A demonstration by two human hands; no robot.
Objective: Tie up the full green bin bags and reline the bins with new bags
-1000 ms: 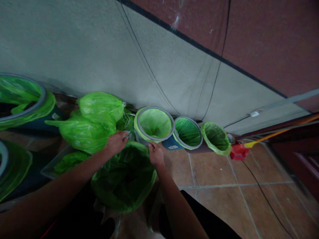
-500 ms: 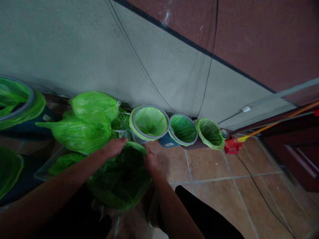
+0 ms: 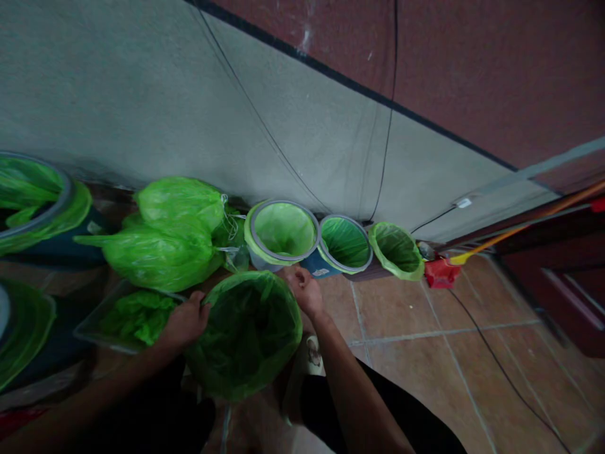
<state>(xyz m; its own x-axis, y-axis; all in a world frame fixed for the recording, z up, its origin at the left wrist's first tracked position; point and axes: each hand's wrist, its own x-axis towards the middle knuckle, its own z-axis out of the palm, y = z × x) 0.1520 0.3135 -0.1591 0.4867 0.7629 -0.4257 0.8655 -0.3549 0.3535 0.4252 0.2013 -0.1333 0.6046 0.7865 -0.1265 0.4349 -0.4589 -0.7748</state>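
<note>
A bin lined with a thin green trash bag (image 3: 246, 372) stands between my legs, the bag's edge folded outward over its round rim. The inside is dark. At the left side of the rim, my left hand (image 3: 188, 320) is closed with its fingers curled on the bag's edge. My right hand (image 3: 305, 290) is at the far right of the rim, its fingers pinched together against the bag. Beside my left hand is a clear plastic tub (image 3: 89, 325) with crumpled green bags (image 3: 142, 315) in it.
Along the wall stand a grey lined bin (image 3: 283, 233), a blue one (image 3: 347, 244) and another lined bin (image 3: 397, 249). Full tied green bags (image 3: 165, 246) lie left of them. More lined bins (image 3: 61, 202) stand at far left. A red dustpan (image 3: 442, 274) and a cable (image 3: 491, 353) are rightward.
My hands have moved apart along the rim, left hand leftward and nearer me, right hand slightly rightward. The bag's opening now looks wider and rounder.
</note>
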